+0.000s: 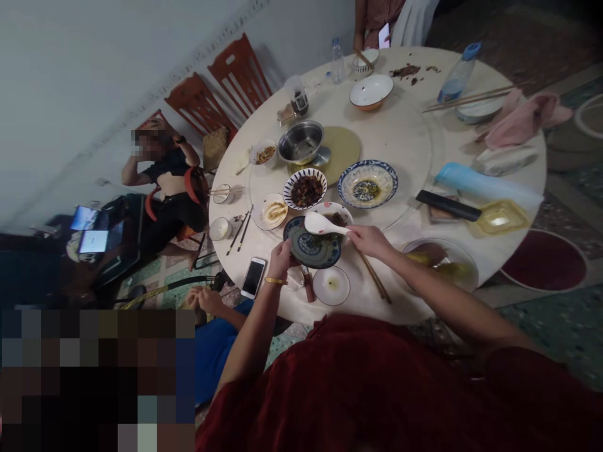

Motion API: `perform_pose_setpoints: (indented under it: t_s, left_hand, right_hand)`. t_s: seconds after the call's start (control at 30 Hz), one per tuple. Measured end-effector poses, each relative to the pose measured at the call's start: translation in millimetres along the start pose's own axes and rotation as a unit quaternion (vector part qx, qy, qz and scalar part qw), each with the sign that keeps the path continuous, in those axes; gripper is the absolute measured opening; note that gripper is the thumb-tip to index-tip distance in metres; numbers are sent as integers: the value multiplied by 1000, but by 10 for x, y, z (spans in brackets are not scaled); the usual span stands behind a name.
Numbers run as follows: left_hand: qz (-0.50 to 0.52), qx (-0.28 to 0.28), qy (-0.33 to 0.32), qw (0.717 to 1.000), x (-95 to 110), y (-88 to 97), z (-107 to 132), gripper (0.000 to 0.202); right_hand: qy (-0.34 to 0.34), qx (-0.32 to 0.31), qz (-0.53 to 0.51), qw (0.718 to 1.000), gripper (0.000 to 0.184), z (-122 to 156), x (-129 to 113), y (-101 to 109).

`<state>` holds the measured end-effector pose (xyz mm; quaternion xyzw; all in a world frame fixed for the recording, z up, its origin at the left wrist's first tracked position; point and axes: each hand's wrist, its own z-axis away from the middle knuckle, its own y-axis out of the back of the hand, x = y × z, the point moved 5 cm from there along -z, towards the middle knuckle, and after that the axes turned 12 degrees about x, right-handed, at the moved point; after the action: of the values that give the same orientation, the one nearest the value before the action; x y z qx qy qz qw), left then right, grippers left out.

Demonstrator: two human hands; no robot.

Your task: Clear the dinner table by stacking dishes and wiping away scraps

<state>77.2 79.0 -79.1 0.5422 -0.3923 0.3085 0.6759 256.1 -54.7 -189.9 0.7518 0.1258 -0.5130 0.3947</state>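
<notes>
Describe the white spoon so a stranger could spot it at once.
At the near edge of the round pale table, the left hand holds a dark blue patterned plate. Over it is the white ceramic soup spoon, handle in the right hand. Nearby brown wooden chopsticks are thin; it is broad.

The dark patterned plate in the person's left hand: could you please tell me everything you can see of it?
The dark patterned plate is round and shallow, ceramic by its look, dark blue-green with a paler ornamental band. It appears tilted, near the front edge of the table, beside a small white saucer. The left hand grips its left rim; the white spoon, held in the right hand, lies across its upper rim.
</notes>
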Motion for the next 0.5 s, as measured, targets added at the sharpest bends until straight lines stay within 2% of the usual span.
perform_pose_setpoints:
  t_s: [0.13, 0.27, 0.37, 0.5]
  left_hand:
    - [-9, 2, -3, 1000, 17, -10, -1, 30]
    - [-13, 12, -8, 1000, 11, 24, -14, 29]
    - [-15, 9, -5, 1000, 1, 43, -22, 30]
    - [-3, -8, 10, 1000, 7, 21, -4, 33]
  right_hand:
    - [7, 3, 10, 1000, 37, 18, -218, -59]
    - [-26, 5, 48, 998, 35, 19, -143, -78]
    - [-20, 3, -2, 1000, 35, 47, -132, -55]
    - [25, -5, -67, 997, 38, 72, -306, -68]
